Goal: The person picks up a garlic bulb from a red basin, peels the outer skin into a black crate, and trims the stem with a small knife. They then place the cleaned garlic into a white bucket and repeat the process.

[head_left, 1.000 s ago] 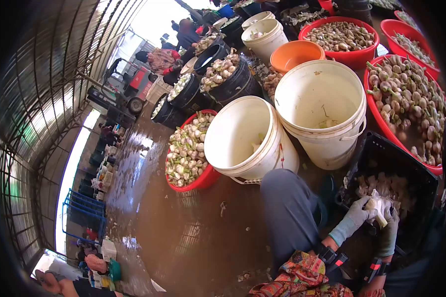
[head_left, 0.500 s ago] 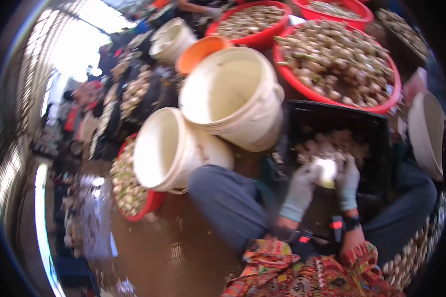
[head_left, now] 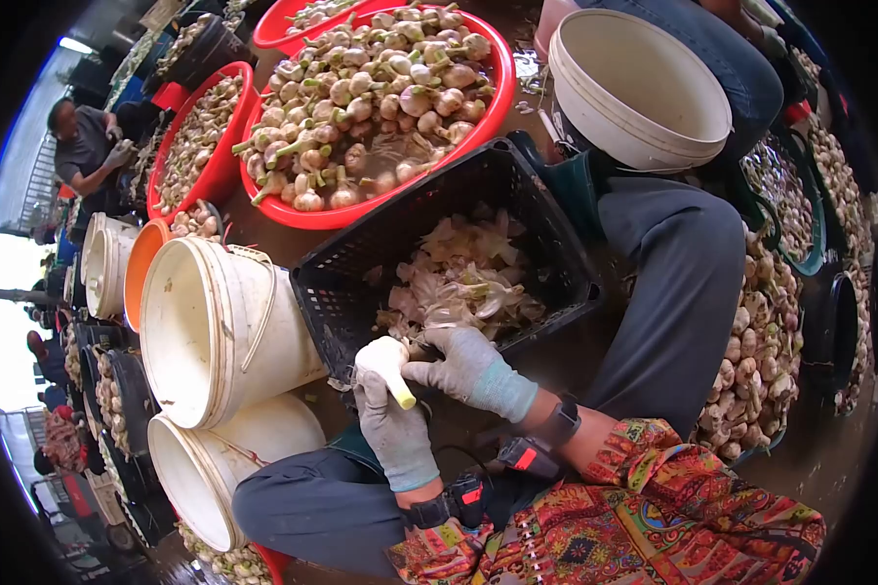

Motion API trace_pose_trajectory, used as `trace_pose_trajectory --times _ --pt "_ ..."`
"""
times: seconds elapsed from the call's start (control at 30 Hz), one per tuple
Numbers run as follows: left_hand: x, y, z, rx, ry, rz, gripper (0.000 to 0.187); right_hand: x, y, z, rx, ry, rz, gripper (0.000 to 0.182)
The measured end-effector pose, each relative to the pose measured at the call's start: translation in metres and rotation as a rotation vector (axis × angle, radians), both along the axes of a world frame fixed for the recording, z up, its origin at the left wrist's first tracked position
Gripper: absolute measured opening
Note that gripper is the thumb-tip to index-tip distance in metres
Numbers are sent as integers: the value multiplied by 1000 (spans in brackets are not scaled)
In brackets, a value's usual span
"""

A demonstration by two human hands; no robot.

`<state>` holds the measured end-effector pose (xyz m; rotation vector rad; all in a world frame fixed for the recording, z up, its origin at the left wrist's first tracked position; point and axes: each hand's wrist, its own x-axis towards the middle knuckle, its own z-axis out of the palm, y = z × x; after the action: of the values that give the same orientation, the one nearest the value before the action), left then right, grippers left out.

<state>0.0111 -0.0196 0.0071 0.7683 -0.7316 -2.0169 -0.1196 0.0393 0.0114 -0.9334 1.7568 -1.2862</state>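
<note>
Gripping a peeled garlic bulb (head_left: 384,363) at lower centre, the gloved left hand (head_left: 392,429) is closed around it, while the right hand (head_left: 466,367) is curled against it, just beside the black crate (head_left: 361,268) of peelings. White buckets (head_left: 205,331) are seen at left, a red basin (head_left: 488,107) of garlic above, on a wet brown floor (head_left: 829,458).

This is a bulk garlic-sorting yard, a produce workplace rather than a home. At twelve o'clock a wide red tub (head_left: 380,107) brims with unpeeled bulbs, and another red tub (head_left: 200,136) sits at ten o'clock. A black crate (head_left: 546,244) of papery skins lies at centre. White buckets (head_left: 215,331) crowd nine o'clock on the wet brown floor, and another worker (head_left: 88,146) bends over produce at ten o'clock.
</note>
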Motion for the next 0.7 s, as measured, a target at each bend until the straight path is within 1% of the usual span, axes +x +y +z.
trace_pose_trajectory --times 0.03,0.1,0.13,0.17,0.23,0.27,0.3,0.37,0.4,0.43,0.5,0.53,0.6,0.63,0.67,0.7 --pt "-1 0 -2 13 -11 -11 39 1 -1 -1 13 -11 -11 39" --pt "-3 0 -7 -127 -77 -69 40 1 -3 -4 130 -19 -33 25" --pt "-6 4 -4 -88 -106 -24 42 3 -3 -9 93 73 -78 24" --pt "-6 5 -7 -76 -110 -34 42 3 -3 -14 106 68 -88 24" --pt "-6 3 -11 -87 -66 -42 43 0 -6 -23 104 -230 -102 33" --pt "-6 2 -7 -98 -67 -53 44 0 -9 -29 32 -389 -99 34" --pt "-4 0 -7 -98 -64 -56 44 1 -6 -33 32 -386 -102 34" --pt "1 -2 -8 -127 -95 -7 44 -7 -4 -5 26 -263 -12 31" --pt "2 -1 -9 -122 -90 1 44 -4 -5 -4 70 -109 12 31" --pt "3 0 -9 -164 -122 10 44 -1 -6 -6 77 -107 20 31" --pt "4 2 -10 -244 -191 26 43 5 -7 -11 138 73 26 28" --pt "3 4 -11 -236 -195 37 43 6 -8 -4 171 12 16 24" --pt "1 3 -8 -147 -131 -8 43 11 -13 -12 118 25 -128 28" --pt "-2 5 -12 -130 -163 10 40 8 -14 -16 -10 -78 -138 26" --pt "-4 6 -16 -70 -108 49 39 5 -13 -21 59 -88 -129 25" --pt "2 1 -25 -51 -30 -36 39 0 -10 -23 26 -209 -43 22"
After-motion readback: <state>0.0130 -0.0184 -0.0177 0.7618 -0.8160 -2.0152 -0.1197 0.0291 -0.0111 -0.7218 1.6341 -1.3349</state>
